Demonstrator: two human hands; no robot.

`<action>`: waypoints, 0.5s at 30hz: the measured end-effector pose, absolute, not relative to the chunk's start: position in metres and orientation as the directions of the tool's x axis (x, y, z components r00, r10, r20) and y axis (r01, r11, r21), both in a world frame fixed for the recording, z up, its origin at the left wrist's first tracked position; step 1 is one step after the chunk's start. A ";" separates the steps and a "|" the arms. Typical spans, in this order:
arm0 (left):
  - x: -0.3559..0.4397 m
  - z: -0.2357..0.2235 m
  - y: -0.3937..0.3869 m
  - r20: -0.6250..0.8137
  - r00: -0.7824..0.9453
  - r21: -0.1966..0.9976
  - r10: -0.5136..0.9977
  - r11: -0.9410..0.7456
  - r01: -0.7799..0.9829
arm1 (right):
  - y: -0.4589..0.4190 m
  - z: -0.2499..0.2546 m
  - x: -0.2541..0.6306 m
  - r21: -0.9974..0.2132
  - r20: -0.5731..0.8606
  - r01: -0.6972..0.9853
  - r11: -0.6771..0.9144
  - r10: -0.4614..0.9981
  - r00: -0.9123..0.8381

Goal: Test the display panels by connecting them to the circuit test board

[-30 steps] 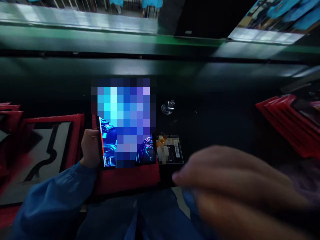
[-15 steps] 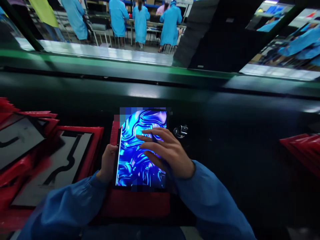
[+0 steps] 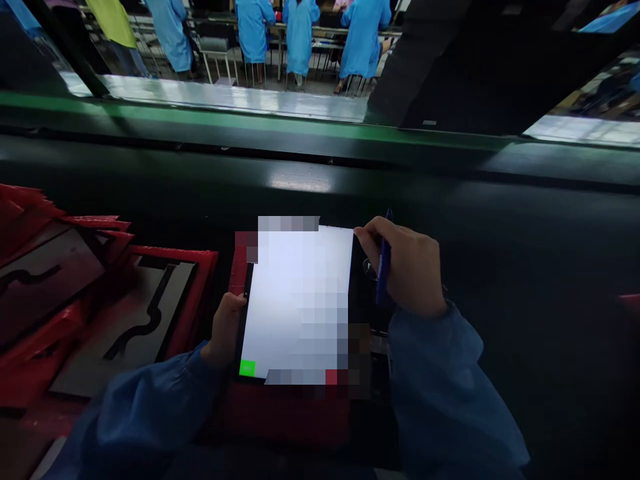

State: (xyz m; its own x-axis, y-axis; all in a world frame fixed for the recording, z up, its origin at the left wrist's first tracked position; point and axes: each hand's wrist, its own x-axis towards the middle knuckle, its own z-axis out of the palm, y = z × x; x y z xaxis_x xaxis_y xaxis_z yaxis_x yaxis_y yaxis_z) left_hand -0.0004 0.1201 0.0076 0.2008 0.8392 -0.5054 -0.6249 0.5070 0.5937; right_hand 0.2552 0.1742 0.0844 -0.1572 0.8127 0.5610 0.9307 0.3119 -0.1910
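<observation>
My left hand (image 3: pixel 226 331) grips the left edge of a large smartphone (image 3: pixel 295 300), which lies tilted on a red tray (image 3: pixel 285 413). Its lit screen shows white, with a small green square at the lower left; parts of the screen are pixelated. My right hand (image 3: pixel 407 267) holds a blue pen (image 3: pixel 383 265) upright, just beyond the phone's right edge. A small metal stand (image 3: pixel 369 269) sits mostly hidden behind those fingers. Below my right hand, a dark flat part with a flex strip (image 3: pixel 377 360) lies partly hidden by my sleeve.
Stacked red-framed trays (image 3: pixel 125 313) with shaped black cutouts fill the left. A dark bench (image 3: pixel 500 227) with a green edge (image 3: pixel 250 120) runs across the view. Beyond it, several people in blue smocks (image 3: pixel 300 37) sit at another bench.
The screen has changed from a blue swirl to white with a green square. My right hand has left the screen and now holds a blue pen at the phone's far right corner.
</observation>
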 end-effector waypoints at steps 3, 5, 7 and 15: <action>0.000 0.010 0.121 -0.522 0.216 0.576 0.825 0.528 -0.624 | 0.158 0.093 0.241 -0.131 0.594 0.904 0.406 0.763 -0.257; 0.001 0.012 0.121 -0.527 0.215 0.568 0.823 0.529 -0.630 | 0.142 0.102 0.232 -0.167 0.569 0.795 0.584 0.715 -0.406; 0.002 0.013 0.120 -0.545 0.202 0.564 0.814 0.534 -0.630 | 0.127 0.110 0.227 -0.225 0.516 0.641 0.734 0.648 -0.561; 0.004 0.007 0.117 -0.547 0.197 0.518 0.813 0.514 -0.684 | 0.102 0.121 0.232 -0.397 0.414 0.292 0.870 0.454 -0.789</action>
